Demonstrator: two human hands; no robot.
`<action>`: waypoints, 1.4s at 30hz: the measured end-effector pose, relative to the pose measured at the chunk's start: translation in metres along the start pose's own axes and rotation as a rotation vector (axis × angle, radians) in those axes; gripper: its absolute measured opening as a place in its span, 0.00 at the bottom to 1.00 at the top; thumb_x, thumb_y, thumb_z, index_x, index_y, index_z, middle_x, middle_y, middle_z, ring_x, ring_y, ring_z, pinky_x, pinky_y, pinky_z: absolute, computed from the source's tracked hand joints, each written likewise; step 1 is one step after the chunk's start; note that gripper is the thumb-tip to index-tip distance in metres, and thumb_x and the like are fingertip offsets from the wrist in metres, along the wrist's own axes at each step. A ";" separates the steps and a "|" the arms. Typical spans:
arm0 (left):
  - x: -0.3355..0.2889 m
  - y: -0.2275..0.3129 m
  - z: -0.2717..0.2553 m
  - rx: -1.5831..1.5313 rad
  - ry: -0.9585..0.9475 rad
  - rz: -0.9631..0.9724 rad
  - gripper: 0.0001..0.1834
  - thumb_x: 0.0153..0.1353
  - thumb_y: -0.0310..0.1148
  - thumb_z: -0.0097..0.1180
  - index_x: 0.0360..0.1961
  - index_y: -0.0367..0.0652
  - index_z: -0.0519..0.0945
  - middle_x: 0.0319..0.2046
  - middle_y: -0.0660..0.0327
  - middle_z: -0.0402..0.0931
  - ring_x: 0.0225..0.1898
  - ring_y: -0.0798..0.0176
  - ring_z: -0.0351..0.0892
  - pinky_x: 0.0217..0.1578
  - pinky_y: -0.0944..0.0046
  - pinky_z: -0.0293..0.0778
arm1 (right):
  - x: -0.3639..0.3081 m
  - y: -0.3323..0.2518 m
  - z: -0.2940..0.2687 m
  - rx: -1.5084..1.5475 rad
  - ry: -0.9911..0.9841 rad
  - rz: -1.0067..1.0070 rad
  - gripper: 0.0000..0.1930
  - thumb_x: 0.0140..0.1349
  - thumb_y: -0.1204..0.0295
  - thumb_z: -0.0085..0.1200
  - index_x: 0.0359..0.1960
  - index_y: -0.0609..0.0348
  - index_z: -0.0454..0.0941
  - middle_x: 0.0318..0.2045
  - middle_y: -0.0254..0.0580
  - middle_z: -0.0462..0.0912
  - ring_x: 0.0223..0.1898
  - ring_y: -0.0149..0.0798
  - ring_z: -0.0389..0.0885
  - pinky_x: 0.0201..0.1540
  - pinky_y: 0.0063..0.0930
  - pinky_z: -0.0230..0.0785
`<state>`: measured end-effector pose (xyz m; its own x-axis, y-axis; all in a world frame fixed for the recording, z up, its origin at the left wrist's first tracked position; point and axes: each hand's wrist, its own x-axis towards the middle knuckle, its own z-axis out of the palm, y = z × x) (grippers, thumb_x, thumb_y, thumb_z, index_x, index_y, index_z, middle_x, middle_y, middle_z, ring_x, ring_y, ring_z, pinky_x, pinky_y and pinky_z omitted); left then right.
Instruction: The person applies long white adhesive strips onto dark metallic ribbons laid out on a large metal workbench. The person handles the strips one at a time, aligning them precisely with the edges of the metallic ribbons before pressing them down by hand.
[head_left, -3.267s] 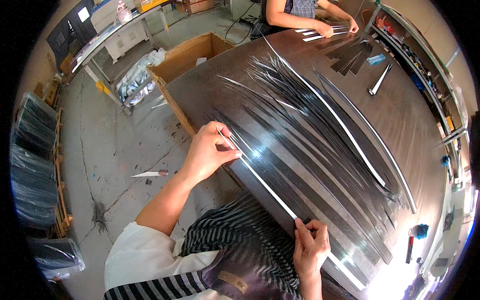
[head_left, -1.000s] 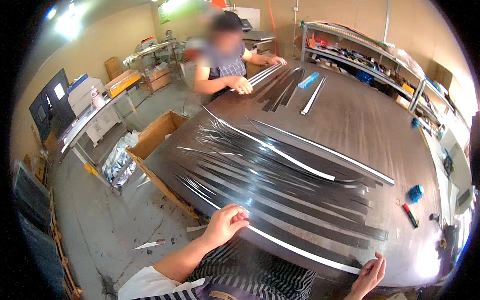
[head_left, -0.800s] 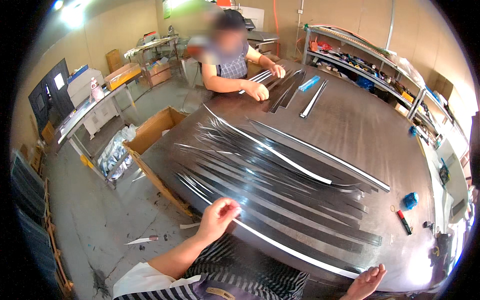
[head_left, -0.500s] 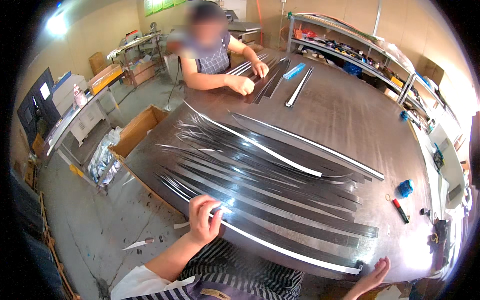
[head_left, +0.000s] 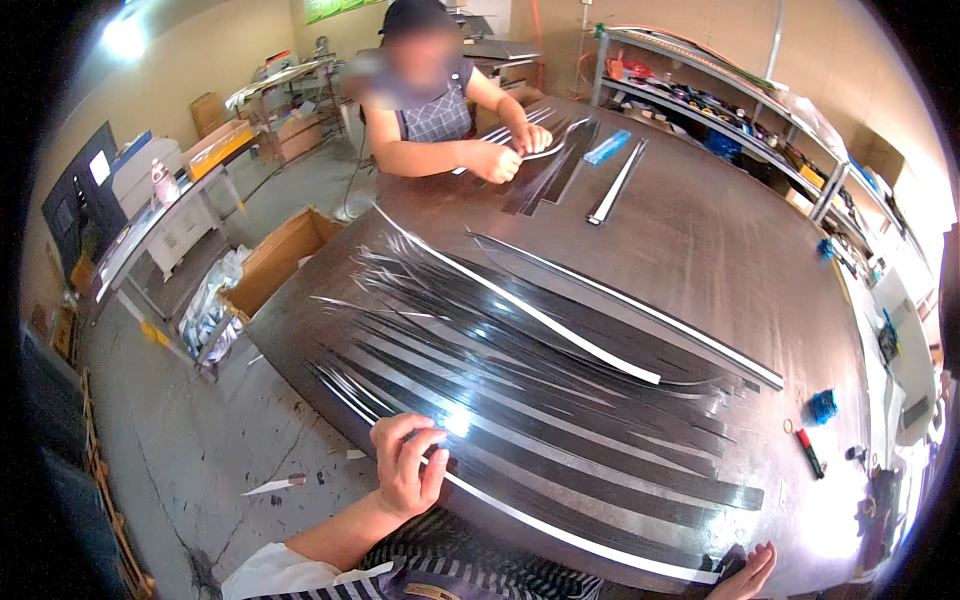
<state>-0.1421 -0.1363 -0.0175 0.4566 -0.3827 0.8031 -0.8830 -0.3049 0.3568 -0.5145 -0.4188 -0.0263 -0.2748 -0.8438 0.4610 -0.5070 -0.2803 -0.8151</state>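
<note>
My left hand is closed, its fingers curled over the near edge of the table. Beneath it runs a long white strip; a small dark bit shows by the thumb tip, but what the fingers hold is hidden. My right hand, fingers stretched out, lies at the strip's right end beside a small black thing. Just beyond spread several flat black strips, their left ends fanned out in thin slivers. Another white strip curves across the top of them.
Across the table a co-worker's hands handle a bent white strip. A white-faced strip lies beyond the fan. At right are a blue roll and a red-and-black marker. An open cardboard box stands left; shelves line the back.
My right hand has moved in to the strip's right end. My left hand has stayed about in place. The co-worker's hands have lifted a bent white strip.
</note>
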 end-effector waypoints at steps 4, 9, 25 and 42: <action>0.001 0.000 0.001 -0.020 -0.002 0.001 0.12 0.56 0.30 0.59 0.42 0.40 0.78 0.44 0.55 0.72 0.43 0.53 0.70 0.47 0.56 0.64 | 0.001 0.002 -0.002 -0.031 -0.002 -0.024 0.19 0.72 0.61 0.46 0.47 0.67 0.80 0.41 0.50 0.84 0.39 0.44 0.82 0.41 0.35 0.77; 0.001 0.001 0.001 -0.014 -0.004 -0.011 0.12 0.56 0.30 0.59 0.42 0.41 0.79 0.44 0.55 0.72 0.42 0.54 0.70 0.46 0.56 0.62 | 0.002 0.000 0.002 -0.003 0.010 0.005 0.19 0.73 0.62 0.46 0.47 0.69 0.79 0.39 0.53 0.84 0.38 0.44 0.83 0.40 0.34 0.78; -0.003 0.000 0.010 -0.068 0.046 -0.009 0.10 0.56 0.29 0.58 0.40 0.39 0.77 0.43 0.52 0.71 0.43 0.51 0.70 0.46 0.52 0.65 | -0.002 0.006 -0.005 -0.037 0.031 0.038 0.19 0.73 0.61 0.46 0.46 0.68 0.80 0.40 0.52 0.84 0.39 0.45 0.83 0.42 0.35 0.78; 0.035 0.104 -0.024 -0.718 -0.516 0.400 0.07 0.52 0.21 0.54 0.30 0.40 0.82 0.34 0.56 0.80 0.34 0.57 0.80 0.36 0.59 0.74 | 0.010 0.024 -0.002 0.149 -0.112 0.064 0.19 0.72 0.59 0.48 0.49 0.62 0.80 0.38 0.37 0.82 0.38 0.29 0.74 0.46 0.24 0.68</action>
<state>-0.2201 -0.1604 0.0592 -0.0515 -0.7300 0.6815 -0.7609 0.4706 0.4466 -0.5308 -0.4327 -0.0404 -0.2061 -0.9054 0.3713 -0.3625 -0.2818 -0.8884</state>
